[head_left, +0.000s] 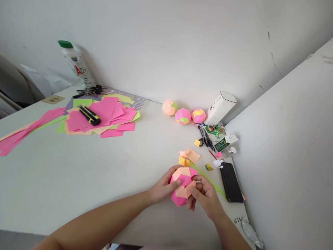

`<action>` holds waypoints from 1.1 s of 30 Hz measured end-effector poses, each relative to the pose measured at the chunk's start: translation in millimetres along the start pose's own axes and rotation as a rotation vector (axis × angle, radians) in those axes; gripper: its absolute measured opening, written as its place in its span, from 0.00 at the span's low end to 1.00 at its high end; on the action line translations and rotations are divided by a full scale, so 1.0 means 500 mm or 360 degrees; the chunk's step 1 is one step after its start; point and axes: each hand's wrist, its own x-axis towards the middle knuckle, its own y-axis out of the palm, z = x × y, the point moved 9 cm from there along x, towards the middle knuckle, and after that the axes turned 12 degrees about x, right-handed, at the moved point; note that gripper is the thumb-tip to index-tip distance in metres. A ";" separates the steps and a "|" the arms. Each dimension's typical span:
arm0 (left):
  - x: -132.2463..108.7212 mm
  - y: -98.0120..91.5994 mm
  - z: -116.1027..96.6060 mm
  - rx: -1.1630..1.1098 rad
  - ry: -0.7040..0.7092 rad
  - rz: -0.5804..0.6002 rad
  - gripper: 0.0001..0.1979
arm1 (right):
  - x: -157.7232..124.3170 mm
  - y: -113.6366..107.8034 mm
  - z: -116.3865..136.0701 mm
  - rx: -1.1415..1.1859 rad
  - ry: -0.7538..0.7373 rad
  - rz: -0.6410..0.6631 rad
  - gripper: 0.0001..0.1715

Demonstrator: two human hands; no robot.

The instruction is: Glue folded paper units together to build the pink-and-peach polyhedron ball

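Note:
A pink and peach folded-paper ball (179,199) is held in front of me near the table's front. Around its left side wraps my left hand (165,185), thumb pressed on the front face. At the ball's right side, my right hand (204,194) pinches a peach paper flap (190,189) between thumb and fingers. The flap touches the ball; whether it is joined to it I cannot tell. A pink point of paper sticks out at the ball's upper right. Just beyond the hands lie small orange folded pieces (182,160) and a peach paper piece (193,155).
Three finished-looking paper balls (183,116) stand by the wall beside a white box (220,108). Scissors (205,136), a small jar (229,151) and a black phone (231,182) line the right. Leftward are stacked coloured papers (109,111), a utility knife (90,115) and a bottle (76,64).

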 end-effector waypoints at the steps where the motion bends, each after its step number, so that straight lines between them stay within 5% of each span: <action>1: -0.001 -0.001 0.001 0.0015 0.0005 -0.0008 0.26 | -0.001 -0.002 0.001 -0.0008 -0.0022 -0.0007 0.19; 16: -0.001 0.006 -0.008 -0.0027 0.0066 0.0031 0.25 | -0.014 -0.003 0.026 -0.0121 -0.0361 -0.0052 0.13; 33: 0.000 -0.004 -0.011 0.0002 0.0106 -0.0029 0.28 | -0.012 -0.001 0.024 -0.0141 -0.0409 -0.0091 0.14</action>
